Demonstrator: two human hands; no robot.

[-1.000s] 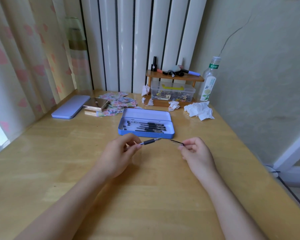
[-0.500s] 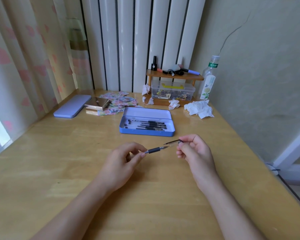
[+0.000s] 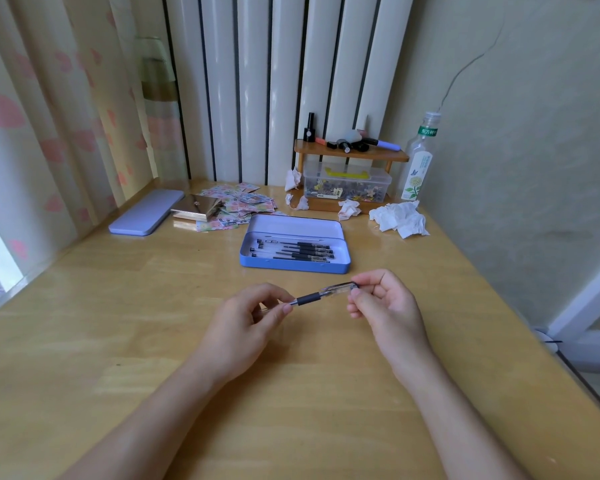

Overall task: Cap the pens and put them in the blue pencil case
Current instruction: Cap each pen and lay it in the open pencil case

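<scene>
The clear plastic bottle (image 3: 418, 163), standing just right of the small wooden shelf (image 3: 352, 154), bears white Chinese characters, "东方树叶", on its green neck band; its lower label print is too small to read.

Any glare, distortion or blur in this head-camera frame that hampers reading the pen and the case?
Head view: wide-angle bending bows the radiator columns and curtain; daylight from the left leaves soft glare streaks on the table; the pen, held by the left hand and right hand, and the blue pencil case are sharp, shadows faint.
</scene>
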